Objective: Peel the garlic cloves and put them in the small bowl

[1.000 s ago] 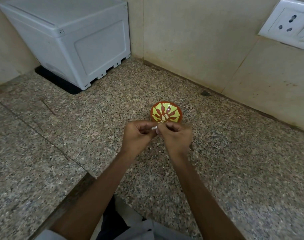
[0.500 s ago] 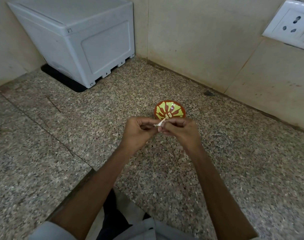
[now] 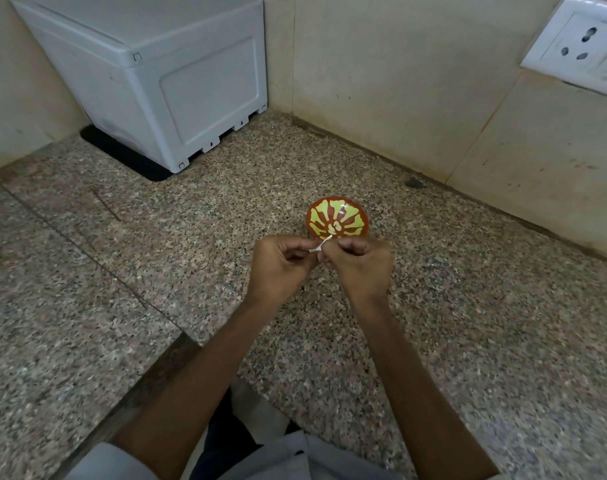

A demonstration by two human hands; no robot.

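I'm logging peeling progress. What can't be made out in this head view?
- Most of the clove: fingers of the left hand and right hand hide it; only a pale sliver shows, so the skin left is unclear.
- The pale bits in the bowl: too small to count or identify.
- The socket: cut off by the right edge.

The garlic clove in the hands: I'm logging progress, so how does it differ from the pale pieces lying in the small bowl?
The garlic clove is pinched between the left hand and right hand; the pale pieces lie loose in the small bowl. The garlic clove shows a thin strip of skin sticking out; the pale pieces show none that I can make out. It is one; they are a few. Both are small and whitish.
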